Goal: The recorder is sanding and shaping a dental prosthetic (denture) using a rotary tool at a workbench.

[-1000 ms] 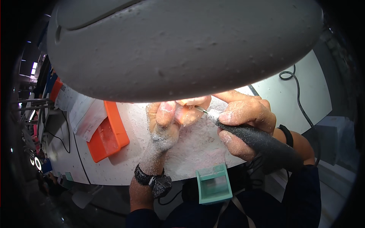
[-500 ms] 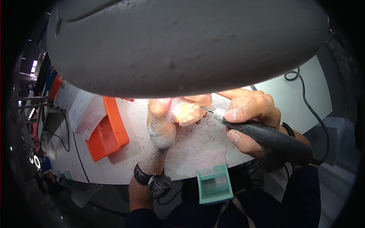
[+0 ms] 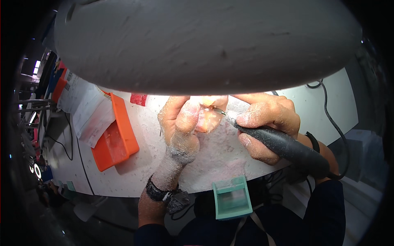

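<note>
My left hand (image 3: 180, 123), coated in pale dust, is closed around a small pinkish-cream denture (image 3: 209, 119) with tooth-like bumps. Its thumb presses on the near-left side of the piece. In my right hand (image 3: 269, 121) lies a black rotary handpiece (image 3: 283, 144), gripped like a pen. The thin metal bur (image 3: 220, 111) at its tip meets the denture's upper part, though glare blurs the exact contact. My right index finger stretches toward the far side of the piece, where the lamp hides the fingertips.
A large grey lamp head (image 3: 209, 49) hangs low over the hands. Left on the dusty white table (image 3: 158, 104) are an orange tray (image 3: 131, 141), papers (image 3: 92, 115) and a red item (image 3: 138, 99). A green open box (image 3: 232, 201) sits at the near edge. The handpiece's cable (image 3: 337, 123) loops right.
My left hand has turned the denture and shifted slightly right, its thumb now over the piece. The bur sits a little farther left and up on it. The view has shifted slightly.
</note>
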`<state>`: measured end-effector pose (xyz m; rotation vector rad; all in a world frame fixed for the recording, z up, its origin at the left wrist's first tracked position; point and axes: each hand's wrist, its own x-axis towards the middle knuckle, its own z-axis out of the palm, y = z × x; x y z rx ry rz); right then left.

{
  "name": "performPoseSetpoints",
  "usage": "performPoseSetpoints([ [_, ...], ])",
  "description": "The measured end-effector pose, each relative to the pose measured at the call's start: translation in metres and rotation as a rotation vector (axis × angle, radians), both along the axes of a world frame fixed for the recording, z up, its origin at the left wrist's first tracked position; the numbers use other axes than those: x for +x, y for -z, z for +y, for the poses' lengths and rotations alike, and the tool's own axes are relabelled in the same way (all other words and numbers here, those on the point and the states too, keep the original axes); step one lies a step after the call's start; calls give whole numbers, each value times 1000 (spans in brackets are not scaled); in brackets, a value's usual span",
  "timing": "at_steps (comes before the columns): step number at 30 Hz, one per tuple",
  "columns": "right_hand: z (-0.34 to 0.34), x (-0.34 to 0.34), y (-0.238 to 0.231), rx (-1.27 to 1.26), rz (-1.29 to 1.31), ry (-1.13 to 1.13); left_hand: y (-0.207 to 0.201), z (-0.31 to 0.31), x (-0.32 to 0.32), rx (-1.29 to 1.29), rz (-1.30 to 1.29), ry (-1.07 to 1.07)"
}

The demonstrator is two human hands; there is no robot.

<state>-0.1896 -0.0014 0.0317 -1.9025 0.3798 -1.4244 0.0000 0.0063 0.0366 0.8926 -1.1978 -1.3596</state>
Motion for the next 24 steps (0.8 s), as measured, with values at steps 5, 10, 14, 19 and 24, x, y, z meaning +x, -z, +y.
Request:
performPoseSetpoints([
  [5, 0, -4, -3, 74, -5, -33, -2, 0, 0, -120, -65, -23],
  [10, -2, -3, 1, 31, 55, -4, -1, -3, 3, -144, -168, -62],
  [14, -4, -3, 1, 13, 60, -7, 12, -7, 9, -102, -334, -83],
  [19, -5, -2, 1, -16, 65, -4, -1, -5, 10, 15, -358, -3],
  [24, -8, -5, 3, -45, 72, 16, -1, -7, 3, 267, -12, 71],
])
